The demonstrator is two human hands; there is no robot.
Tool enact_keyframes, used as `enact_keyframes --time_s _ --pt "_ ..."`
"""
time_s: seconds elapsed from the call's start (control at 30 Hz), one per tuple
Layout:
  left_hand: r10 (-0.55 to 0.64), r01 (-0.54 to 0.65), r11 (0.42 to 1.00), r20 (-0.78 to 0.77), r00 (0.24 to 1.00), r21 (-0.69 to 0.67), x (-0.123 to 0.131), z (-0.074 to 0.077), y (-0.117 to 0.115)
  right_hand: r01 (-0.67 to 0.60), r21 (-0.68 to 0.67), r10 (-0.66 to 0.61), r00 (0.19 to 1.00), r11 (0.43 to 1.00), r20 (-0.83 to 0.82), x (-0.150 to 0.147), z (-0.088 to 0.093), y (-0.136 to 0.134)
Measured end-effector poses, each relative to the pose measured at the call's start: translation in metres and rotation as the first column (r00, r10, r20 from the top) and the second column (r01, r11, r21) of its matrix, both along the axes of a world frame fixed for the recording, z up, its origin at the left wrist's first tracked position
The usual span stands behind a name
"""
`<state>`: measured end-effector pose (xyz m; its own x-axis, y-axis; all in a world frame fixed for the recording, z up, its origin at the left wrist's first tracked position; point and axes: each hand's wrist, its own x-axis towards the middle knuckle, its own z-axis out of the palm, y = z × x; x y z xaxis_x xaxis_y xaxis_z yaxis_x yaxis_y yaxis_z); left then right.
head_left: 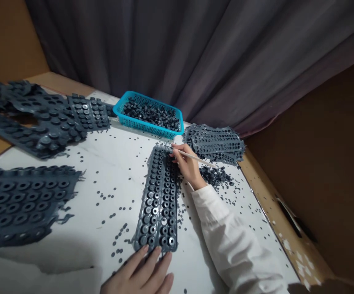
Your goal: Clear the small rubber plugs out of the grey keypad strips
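Left hand (pixel 140 271), fingers slightly spread, seemingly steadies the sheet (pixel 159 200) lying between the desk's (pixel 118 155) side edges while the right hand (pixel 188 166) pinches a stick (pixel 200 160) (pale, slim) at the sheet's far end

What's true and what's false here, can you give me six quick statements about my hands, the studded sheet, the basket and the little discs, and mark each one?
1. The right hand holds a thin pale stick. True.
2. The left hand holds the stick too. False: the left hand rests at the near end of the dark studded sheet.
3. The turquoise plastic basket holds many small dark pieces. True.
4. The basket is nearer the person than the studded sheet. False: it stands beyond the sheet's far end.
5. Small dark discs lie scattered on the white tabletop. True.
6. The discs lie only left of the studded sheet. False: some lie right of it as well.
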<state>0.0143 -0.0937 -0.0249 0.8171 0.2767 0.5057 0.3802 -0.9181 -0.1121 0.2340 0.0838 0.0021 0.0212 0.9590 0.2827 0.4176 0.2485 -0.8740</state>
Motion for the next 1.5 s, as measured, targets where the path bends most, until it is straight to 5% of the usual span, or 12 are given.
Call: enact_keyframes --time_s 0.13,0.27,0.4,0.93,1.2,1.5 --pt "0.025 -0.023 0.998 0.023 0.999 -0.059 0.001 0.006 -0.005 -0.08 0.02 0.079 0.995 0.997 0.055 -0.011 0.015 -0.067" --pt "0.036 -0.034 0.99 0.016 0.999 -0.134 0.002 0.003 -0.014 -0.323 -0.013 0.323 0.944 0.946 0.066 -0.03 0.014 -0.135" --pt "0.087 -0.089 0.978 -0.021 0.996 -0.191 0.003 -0.004 -0.022 -0.44 0.045 0.432 0.894 0.897 0.124 -0.04 0.004 -0.167" --pt "0.02 -0.046 0.97 -0.109 0.994 -0.238 -0.002 0.006 -0.019 -0.504 0.083 0.48 0.853 0.86 0.204 -0.037 -0.004 -0.173" --pt "-0.017 -0.022 0.965 -0.145 0.989 -0.262 -0.003 0.003 -0.021 -0.61 0.214 0.407 0.71 0.763 0.575 -0.037 -0.005 -0.167" --pt "-0.058 -0.026 0.94 -0.232 0.971 -0.34 -0.006 0.003 -0.023 -0.578 0.254 0.301 0.692 0.775 0.656 -0.037 -0.019 -0.174"
